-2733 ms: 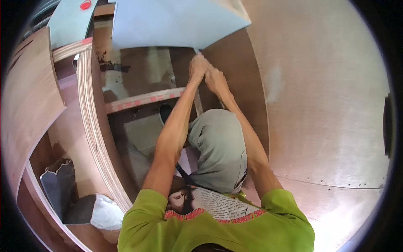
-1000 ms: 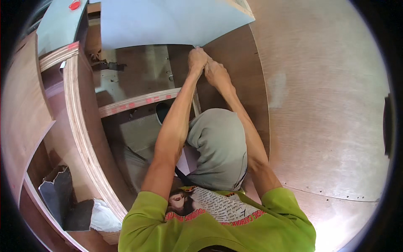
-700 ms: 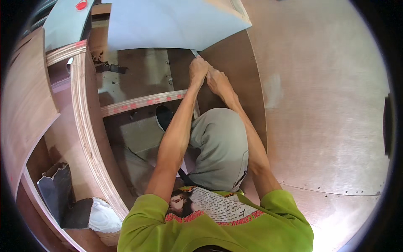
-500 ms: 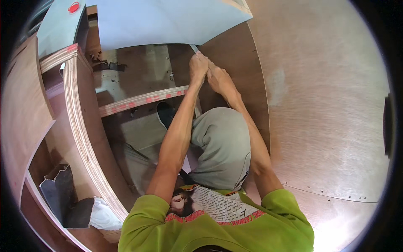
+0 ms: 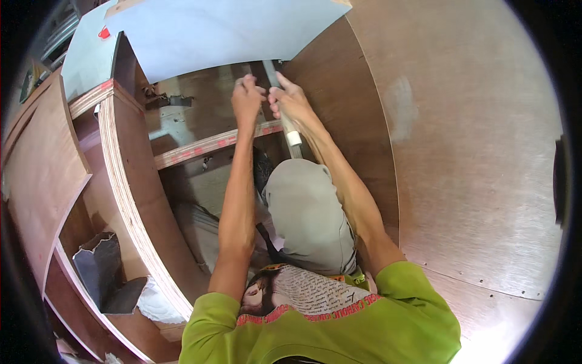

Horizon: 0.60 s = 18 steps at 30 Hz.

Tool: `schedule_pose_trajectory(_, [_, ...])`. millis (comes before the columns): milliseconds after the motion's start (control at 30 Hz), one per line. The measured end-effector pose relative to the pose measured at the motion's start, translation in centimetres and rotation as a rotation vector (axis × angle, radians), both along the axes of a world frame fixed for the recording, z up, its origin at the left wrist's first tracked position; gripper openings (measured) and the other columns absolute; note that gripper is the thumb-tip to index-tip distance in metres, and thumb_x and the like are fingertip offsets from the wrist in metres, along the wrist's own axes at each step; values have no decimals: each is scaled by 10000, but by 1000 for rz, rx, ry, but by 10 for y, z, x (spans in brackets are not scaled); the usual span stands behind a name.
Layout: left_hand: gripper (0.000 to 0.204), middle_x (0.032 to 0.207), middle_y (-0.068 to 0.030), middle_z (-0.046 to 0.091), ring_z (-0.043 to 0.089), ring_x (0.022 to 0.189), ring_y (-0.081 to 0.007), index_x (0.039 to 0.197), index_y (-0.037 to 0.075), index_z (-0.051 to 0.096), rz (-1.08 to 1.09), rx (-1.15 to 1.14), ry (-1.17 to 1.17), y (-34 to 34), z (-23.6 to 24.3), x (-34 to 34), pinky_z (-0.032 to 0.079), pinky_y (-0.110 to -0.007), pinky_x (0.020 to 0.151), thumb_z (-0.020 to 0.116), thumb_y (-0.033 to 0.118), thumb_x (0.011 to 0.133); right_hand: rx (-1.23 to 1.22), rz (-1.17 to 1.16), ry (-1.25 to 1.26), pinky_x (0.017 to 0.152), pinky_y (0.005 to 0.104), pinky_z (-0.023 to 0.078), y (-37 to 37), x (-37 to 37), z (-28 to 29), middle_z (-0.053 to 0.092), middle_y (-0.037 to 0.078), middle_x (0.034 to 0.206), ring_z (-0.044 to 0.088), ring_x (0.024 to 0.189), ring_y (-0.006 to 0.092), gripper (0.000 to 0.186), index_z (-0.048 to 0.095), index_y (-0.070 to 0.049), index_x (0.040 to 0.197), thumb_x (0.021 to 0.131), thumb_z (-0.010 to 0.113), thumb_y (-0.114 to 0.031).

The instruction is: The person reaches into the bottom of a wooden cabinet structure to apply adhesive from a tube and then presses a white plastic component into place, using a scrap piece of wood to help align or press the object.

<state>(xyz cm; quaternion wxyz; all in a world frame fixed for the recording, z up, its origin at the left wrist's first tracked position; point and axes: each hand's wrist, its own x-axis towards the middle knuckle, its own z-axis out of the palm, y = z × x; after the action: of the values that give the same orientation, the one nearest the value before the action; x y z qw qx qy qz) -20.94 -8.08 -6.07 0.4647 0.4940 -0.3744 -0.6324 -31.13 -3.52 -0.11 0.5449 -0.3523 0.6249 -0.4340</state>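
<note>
left hand (image 5: 247, 101) loosely curled — right hand (image 5: 290, 102) gripping

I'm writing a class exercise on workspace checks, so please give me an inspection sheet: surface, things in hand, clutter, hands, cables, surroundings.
Surface: plywood framework with a red-marked cross-rail.
Things in hand: long grey bar, white piece near its lower end.
Clutter: torn dark sheet and crumpled white sheet, lower left; small red object on a pale board.
Hands: right hand around the bar; left hand curled and blurred just left of it, contact unclear.
Cables: nothing seen.
Surroundings: pale panel ahead; large plywood wall at right.
</note>
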Motion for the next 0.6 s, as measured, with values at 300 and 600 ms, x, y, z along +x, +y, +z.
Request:
schedule_pose_trajectory(300, [435,1282,-219,486,508,1177,-279,1320,-40,355,206,43,614,-21,-5,-20,460,-368,953,474,129,937,128,8,95,413,264,421,36,-5,-29,512,27,657,477,497,101,603,229,-41,1468,916,471,-45])
schedule_pose_trajectory(600, [420,1357,-202,419,451,1251,-295,1329,-47,330,115,48,874,-20,0,-49,374,-405,1043,419,54,931,177,-4,67,418,257,422,43,-16,-34,507,20,665,480,513,104,596,229,-45,1468,925,475,-65])
